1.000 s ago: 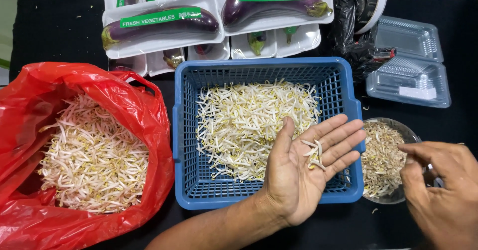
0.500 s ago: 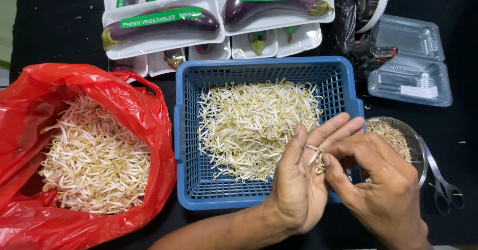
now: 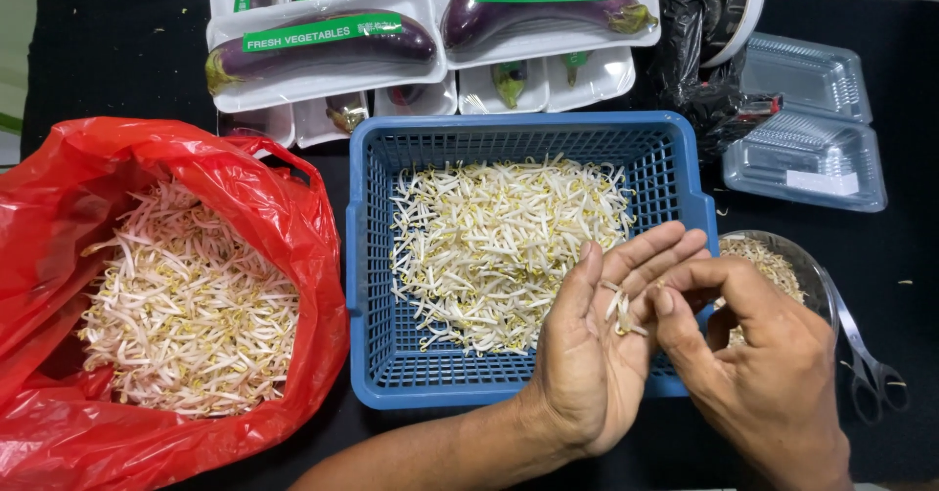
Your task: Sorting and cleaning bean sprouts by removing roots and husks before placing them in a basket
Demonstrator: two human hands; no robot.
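Sprouts [image 3: 620, 307], a few pale short ones, lie on the palm of the left hand [image 3: 597, 354], which is open and turned up, the fingers [image 3: 646, 251] pointing up and to the right over the front right corner of the blue basket [image 3: 377, 256]. The right hand [image 3: 763, 374] is just beside it, palm down, with thumb and forefinger pinched together at the sprouts on the palm. The sprouts are white with small yellowish heads, thin and a little bent.

The basket holds a loose flat heap of the same sprouts. Just right of it, partly hidden by the right hand, is a clear bowl [image 3: 807, 266] with more sprouts, and scissors [image 3: 871, 364] lie beside the bowl. On the left, an open red plastic bag [image 3: 284, 217] is full of sprouts. Behind the basket are white trays [image 3: 323, 85] with purple eggplants [image 3: 323, 46] under film, and at the far right empty clear plastic boxes [image 3: 807, 149]. Everything stands on a black table cover [image 3: 108, 51].
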